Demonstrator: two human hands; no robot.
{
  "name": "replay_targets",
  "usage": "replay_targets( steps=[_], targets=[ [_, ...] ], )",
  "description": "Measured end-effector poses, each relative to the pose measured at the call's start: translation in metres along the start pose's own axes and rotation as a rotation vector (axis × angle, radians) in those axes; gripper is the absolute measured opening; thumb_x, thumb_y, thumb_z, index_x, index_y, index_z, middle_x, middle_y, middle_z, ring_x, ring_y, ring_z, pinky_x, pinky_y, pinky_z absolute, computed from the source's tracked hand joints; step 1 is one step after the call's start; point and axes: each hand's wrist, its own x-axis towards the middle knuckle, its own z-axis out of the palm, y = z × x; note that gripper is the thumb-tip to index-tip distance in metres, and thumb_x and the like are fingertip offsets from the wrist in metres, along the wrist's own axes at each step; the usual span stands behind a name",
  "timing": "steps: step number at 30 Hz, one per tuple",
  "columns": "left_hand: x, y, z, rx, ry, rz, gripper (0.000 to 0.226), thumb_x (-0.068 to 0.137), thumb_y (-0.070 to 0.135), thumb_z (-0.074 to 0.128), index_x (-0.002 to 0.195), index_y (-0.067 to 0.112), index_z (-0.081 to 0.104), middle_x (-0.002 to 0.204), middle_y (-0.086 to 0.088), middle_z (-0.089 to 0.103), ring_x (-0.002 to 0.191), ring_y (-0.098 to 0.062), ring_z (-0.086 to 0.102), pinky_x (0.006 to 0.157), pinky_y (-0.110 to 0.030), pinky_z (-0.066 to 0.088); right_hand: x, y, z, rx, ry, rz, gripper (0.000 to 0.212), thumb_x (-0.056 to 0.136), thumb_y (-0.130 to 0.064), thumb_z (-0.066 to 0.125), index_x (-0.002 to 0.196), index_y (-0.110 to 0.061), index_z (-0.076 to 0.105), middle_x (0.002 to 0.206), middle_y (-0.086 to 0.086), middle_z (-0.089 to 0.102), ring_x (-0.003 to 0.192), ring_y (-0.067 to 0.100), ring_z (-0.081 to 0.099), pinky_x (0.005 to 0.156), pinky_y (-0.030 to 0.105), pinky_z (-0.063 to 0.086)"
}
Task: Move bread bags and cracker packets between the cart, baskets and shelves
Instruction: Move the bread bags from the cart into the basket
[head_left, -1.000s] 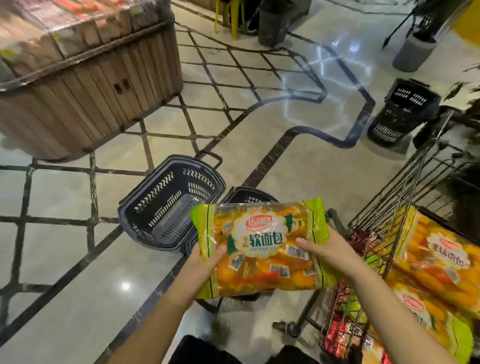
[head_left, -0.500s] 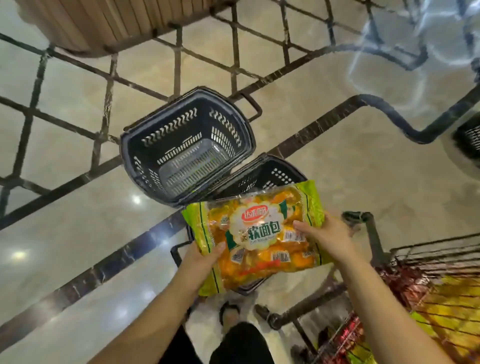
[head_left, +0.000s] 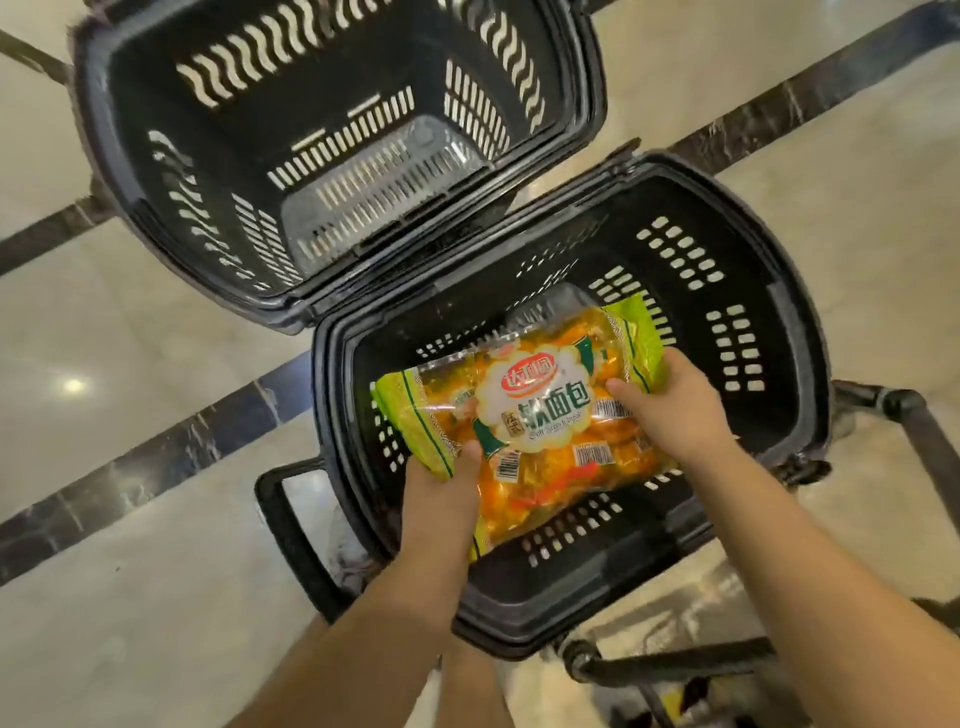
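Observation:
A bread bag, orange with green ends and a white label, lies low inside the nearer black basket. My left hand grips its lower left corner, thumb on top. My right hand holds its right side, thumb across the front of the bag. Whether the bag touches the basket's floor is hidden. A second black basket stands just beyond, with nothing but a clear wrapper on its floor.
Both baskets sit on a glossy cream floor with dark marble stripes. A dark handle loop sticks out at the near basket's left. The cart's dark frame tubes run along the right and bottom right.
I have bent down over the baskets and both hands have lowered the bread bag from above the near basket into it. The cart's load has left the view.

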Motion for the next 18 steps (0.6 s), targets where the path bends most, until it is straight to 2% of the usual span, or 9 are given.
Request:
replay_targets(
  steps=[2,4,8,11,13,18],
  targets=[
    [0.028,-0.009,0.016,-0.027,0.034,0.005,0.048,0.097,0.037,0.069,0.141,0.024,0.054,0.132,-0.002,0.066,0.121,-0.028,0.062,0.108,-0.054,0.048,0.018,0.01,0.013,-0.002,0.01,0.022,0.041,0.094,-0.033,0.073,0.13,-0.024,0.057,0.111,-0.008,0.061,0.112,0.02,0.06,0.101,0.045,0.049],
    [0.056,-0.019,0.028,-0.01,0.051,-0.003,0.048,0.096,0.033,0.07,0.141,0.023,0.055,0.13,-0.003,0.067,0.121,-0.03,0.063,0.107,-0.054,0.049,0.038,0.02,0.027,-0.009,0.032,0.044,0.043,0.093,-0.034,0.074,0.131,-0.024,0.057,0.118,-0.003,0.065,0.116,0.024,0.062,0.103,0.052,0.05],
    [0.105,-0.029,0.048,-0.016,0.171,-0.114,0.052,0.095,0.031,0.072,0.14,0.012,0.053,0.134,-0.012,0.064,0.123,-0.036,0.061,0.108,-0.051,0.048,0.075,0.033,0.058,-0.088,0.008,0.027,0.05,0.093,-0.031,0.072,0.139,-0.02,0.055,0.13,0.004,0.065,0.121,0.029,0.06,0.104,0.048,0.049],
    [0.127,-0.032,0.063,-0.011,0.237,-0.156,0.049,0.099,0.029,0.067,0.138,0.004,0.05,0.134,-0.015,0.061,0.123,-0.036,0.058,0.102,-0.038,0.046,0.097,0.038,0.079,-0.117,0.003,0.046,0.05,0.093,-0.03,0.072,0.138,-0.021,0.053,0.132,0.007,0.064,0.122,0.031,0.06,0.105,0.05,0.048],
    [0.14,-0.033,0.072,-0.013,0.247,-0.17,0.044,0.102,0.026,0.063,0.138,0.004,0.048,0.134,-0.018,0.06,0.123,-0.038,0.058,0.093,-0.037,0.044,0.111,0.043,0.09,-0.121,0.005,0.056,0.05,0.092,-0.03,0.073,0.136,-0.023,0.052,0.131,0.007,0.064,0.121,0.032,0.061,0.104,0.054,0.05],
    [0.173,-0.04,0.082,0.093,0.261,-0.189,0.054,0.1,0.029,0.066,0.142,0.005,0.043,0.14,-0.02,0.056,0.127,-0.039,0.056,0.1,-0.042,0.046,0.138,0.056,0.108,-0.113,-0.055,0.06,0.054,0.087,-0.025,0.077,0.135,-0.023,0.051,0.129,0.006,0.065,0.12,0.031,0.061,0.103,0.053,0.051]
  ],
)
